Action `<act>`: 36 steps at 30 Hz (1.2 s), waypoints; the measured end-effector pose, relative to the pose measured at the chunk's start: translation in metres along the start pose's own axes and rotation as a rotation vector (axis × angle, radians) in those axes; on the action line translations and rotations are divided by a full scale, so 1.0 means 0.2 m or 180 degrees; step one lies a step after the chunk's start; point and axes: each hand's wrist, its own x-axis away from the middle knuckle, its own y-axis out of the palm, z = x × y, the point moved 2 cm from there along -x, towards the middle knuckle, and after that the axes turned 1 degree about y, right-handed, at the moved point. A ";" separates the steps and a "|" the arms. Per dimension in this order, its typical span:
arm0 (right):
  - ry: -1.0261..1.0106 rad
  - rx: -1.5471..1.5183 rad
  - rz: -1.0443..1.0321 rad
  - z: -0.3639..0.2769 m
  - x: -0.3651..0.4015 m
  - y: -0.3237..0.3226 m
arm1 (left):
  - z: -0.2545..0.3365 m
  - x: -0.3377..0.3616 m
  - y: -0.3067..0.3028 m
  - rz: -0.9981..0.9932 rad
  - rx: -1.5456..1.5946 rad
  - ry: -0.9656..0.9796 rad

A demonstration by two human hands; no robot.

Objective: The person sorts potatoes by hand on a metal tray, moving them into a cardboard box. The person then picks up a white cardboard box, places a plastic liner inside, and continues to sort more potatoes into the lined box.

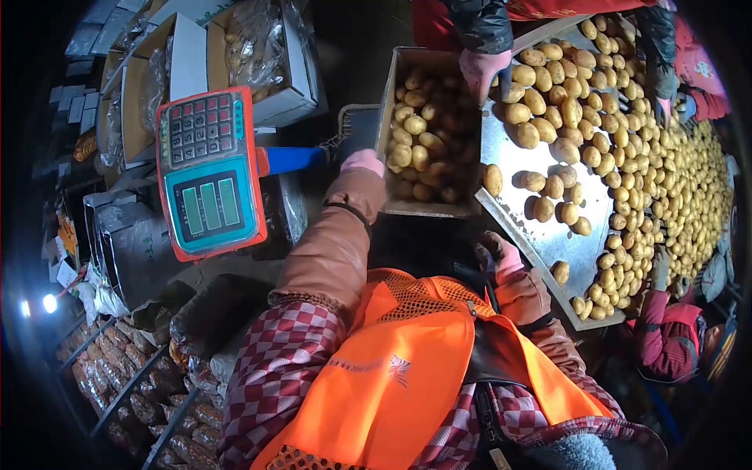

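Orange vest (407, 345) lies nearest, the potato box (431, 209) pointing lengthwise forward.

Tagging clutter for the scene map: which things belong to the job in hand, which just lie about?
In the job: potatoes, box by the left hand, metal table, probably the scale.
Lying about, apparently: open cartons, bagged goods lower left.

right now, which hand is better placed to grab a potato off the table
Probably right: right hand is beside the metal table, near a potato; left hand is beyond the box.
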 end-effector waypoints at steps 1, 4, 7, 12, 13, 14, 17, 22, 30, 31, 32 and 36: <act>0.0014 -0.0035 0.0176 0.01 0.00 0.01 | -0.04 -0.05 0.00 0.0036 -0.0078 0.0043; 0.0748 0.0485 -0.0082 0.07 -0.07 -0.03 | -0.11 -0.04 -0.15 -0.0113 -0.0053 -0.0009; 0.0284 0.0834 0.0158 -0.03 -0.10 -0.05 | -0.22 0.00 -0.10 -0.0386 -0.0048 -0.0076; -0.0570 0.1551 0.0454 -0.24 -0.22 0.00 | -0.24 0.21 -0.11 0.1987 -0.0657 0.1115; -0.0719 0.1733 0.0517 -0.26 -0.24 0.01 | -0.17 0.21 -0.11 0.1674 -0.0436 0.1114; -0.0876 0.1928 0.0581 -0.29 -0.25 0.02 | -0.02 0.25 -0.12 0.1350 -0.0200 0.1127; -0.1194 0.2160 0.0540 -0.29 -0.24 0.04 | 0.20 0.04 0.07 0.1310 -0.0094 0.1067; -0.0354 0.0182 -0.0568 -0.15 -0.09 -0.11 | 0.50 -0.12 0.26 0.0426 -0.0181 0.0204; -0.0903 0.0685 0.1099 -0.60 -0.31 -0.55 | 0.15 0.27 0.41 -0.0769 -0.0249 0.1378; -0.1378 0.1214 0.1453 -0.60 -0.41 -0.61 | 0.15 0.28 0.33 -0.0917 0.0015 0.1370; -0.0996 0.1395 0.1576 -0.66 -0.52 -0.62 | 0.15 0.30 0.28 -0.1062 0.0282 0.1368; -0.0063 0.3314 0.1087 -0.69 -0.92 -0.60 | 0.11 0.36 0.28 0.0442 0.0898 0.2051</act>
